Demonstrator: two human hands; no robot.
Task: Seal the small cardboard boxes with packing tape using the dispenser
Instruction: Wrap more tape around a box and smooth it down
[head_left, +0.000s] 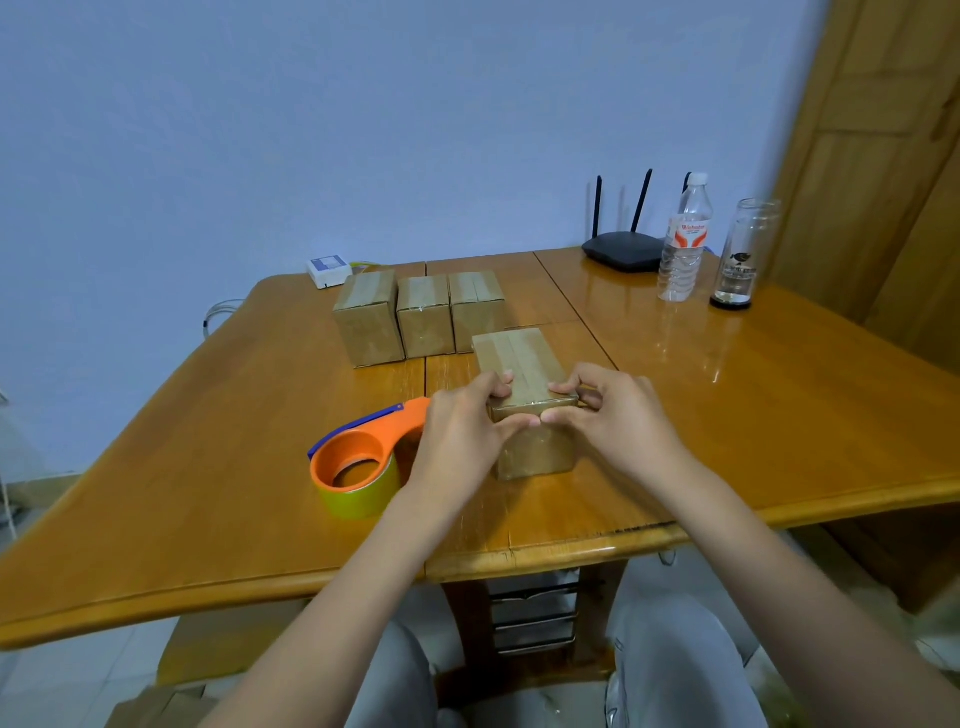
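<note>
1. Wooden table (208, 467), glossy orange-brown top, seams running near to far.
2. Black router (623, 252), far right on the table against the wall; three antennas upright.
3. Clear plastic water bottle (684, 239), white cap, red-and-white label, standing just right of the router.
4. Glass jar (740, 254), no lid, dark base, small dark fish mark; right of the bottle, apart from it.
5. Small white box (327, 270), far left edge of the table, at the wall.
6. Wooden door (872, 171), far right.
7. Pale blue wall (311, 130) behind.
</note>
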